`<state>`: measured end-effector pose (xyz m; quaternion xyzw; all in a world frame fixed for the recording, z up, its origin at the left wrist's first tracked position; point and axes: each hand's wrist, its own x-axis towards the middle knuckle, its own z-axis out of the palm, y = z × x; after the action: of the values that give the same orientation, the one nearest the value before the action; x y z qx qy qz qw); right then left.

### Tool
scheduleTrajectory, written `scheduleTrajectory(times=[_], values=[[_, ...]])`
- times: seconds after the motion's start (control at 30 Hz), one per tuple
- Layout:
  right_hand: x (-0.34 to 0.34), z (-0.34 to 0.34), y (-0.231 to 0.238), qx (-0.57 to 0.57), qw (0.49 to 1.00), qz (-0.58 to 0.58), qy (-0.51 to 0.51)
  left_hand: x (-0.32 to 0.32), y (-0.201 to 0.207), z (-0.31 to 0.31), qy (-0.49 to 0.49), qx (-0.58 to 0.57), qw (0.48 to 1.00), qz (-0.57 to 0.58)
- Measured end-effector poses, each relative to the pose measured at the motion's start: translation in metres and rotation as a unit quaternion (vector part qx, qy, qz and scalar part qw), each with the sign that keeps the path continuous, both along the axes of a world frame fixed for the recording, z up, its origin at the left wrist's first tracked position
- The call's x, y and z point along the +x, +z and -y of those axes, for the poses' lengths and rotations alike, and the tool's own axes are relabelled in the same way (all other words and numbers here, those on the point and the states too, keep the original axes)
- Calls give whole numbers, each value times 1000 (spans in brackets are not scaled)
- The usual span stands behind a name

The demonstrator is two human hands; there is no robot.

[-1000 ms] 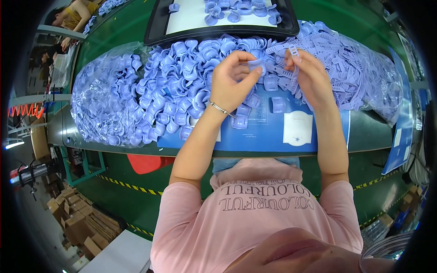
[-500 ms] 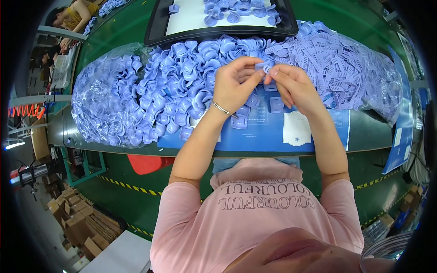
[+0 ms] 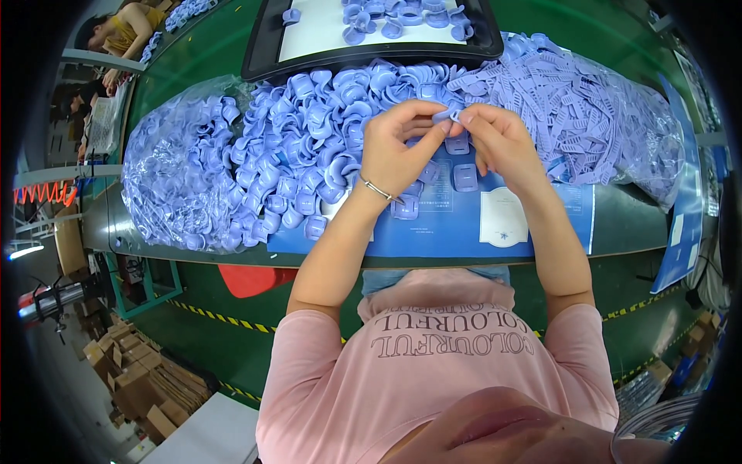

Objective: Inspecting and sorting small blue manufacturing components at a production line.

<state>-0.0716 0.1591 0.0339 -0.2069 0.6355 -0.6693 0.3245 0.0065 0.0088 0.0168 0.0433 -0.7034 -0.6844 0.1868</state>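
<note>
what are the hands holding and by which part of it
A small blue plastic piece: the left hand pinches its left side, the right hand its right end. Whether it is one part or two cannot be told.

Held piece (image 3: pixel 448 115): largely covered by the fingers of both hands; full outline, and whether it is one part or two joined, cannot be told.
Left hand (image 3: pixel 398 147): some fingertips hidden behind the thumb.
Right hand (image 3: pixel 506 147): lower fingers partly out of sight under the palm.
Curved pieces (image 3: pixel 301 143): overlapping; lower ones buried.
Left bag (image 3: pixel 178 178): glare and creases blur its contents.
Blue sheet (image 3: pixel 425 244): partly covered; small print illegible.
Black tray (image 3: pixel 261 48): far side cut off by the upper edge.
Red object (image 3: pixel 255 281): top hidden beneath the tabletop (image 3: pixel 634 232).
White surface (image 3: pixel 201 433): cut off by the lower edge.
</note>
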Motion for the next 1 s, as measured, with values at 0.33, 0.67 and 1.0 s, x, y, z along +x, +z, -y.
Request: scheduleTrajectory(times=[0.33,0.67,1.0], values=[[4,0,3,38,990,-132,35,3,6,7,-28,136,990,29],[6,0,-5,74,916,-394,12,2,6,14,-99,190,976,40],[2,4,5,38,930,-352,-95,-2,2,-3,24,-340,932,-126]])
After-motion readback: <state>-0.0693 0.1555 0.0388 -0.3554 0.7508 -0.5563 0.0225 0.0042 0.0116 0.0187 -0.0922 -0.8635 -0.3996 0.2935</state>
